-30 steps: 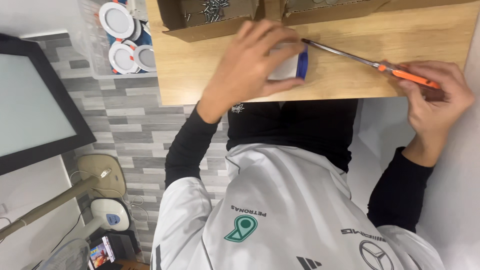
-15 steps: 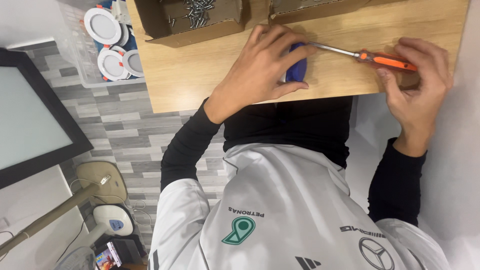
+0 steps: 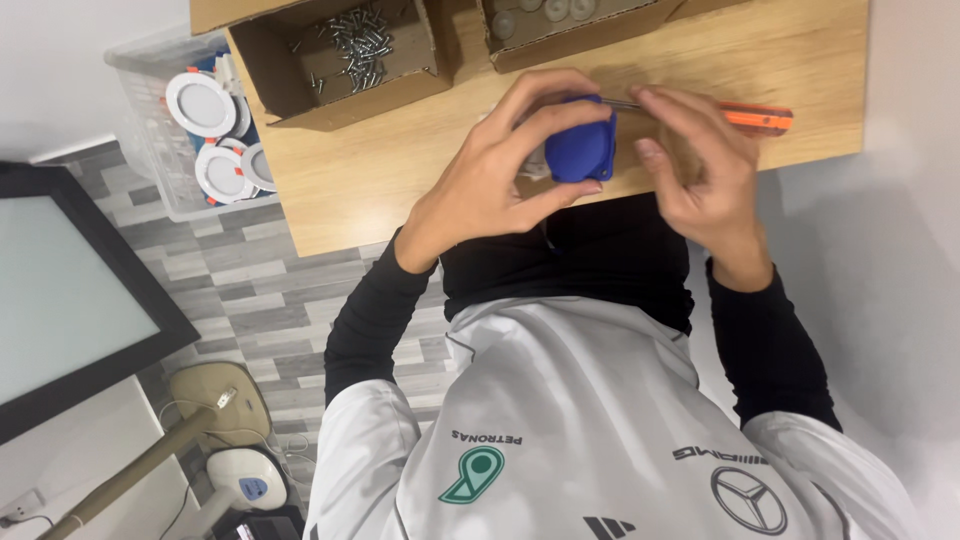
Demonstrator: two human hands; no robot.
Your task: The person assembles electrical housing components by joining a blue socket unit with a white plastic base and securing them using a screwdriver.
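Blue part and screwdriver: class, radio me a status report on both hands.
Left hand grips blue part. Right hand pinches orange-handled screwdriver, shaft at the part. Open box of screws behind, not blocking.

The person wears a black long-sleeved undershirt; each sleeve runs down to the wrist, leaving the left hand [image 3: 500,170] and right hand [image 3: 700,180] bare. Over it sits a light grey short-sleeved shirt. Its chest carries a teal emblem, small dark lettering, a round star badge and a black striped mark near the lower edge.
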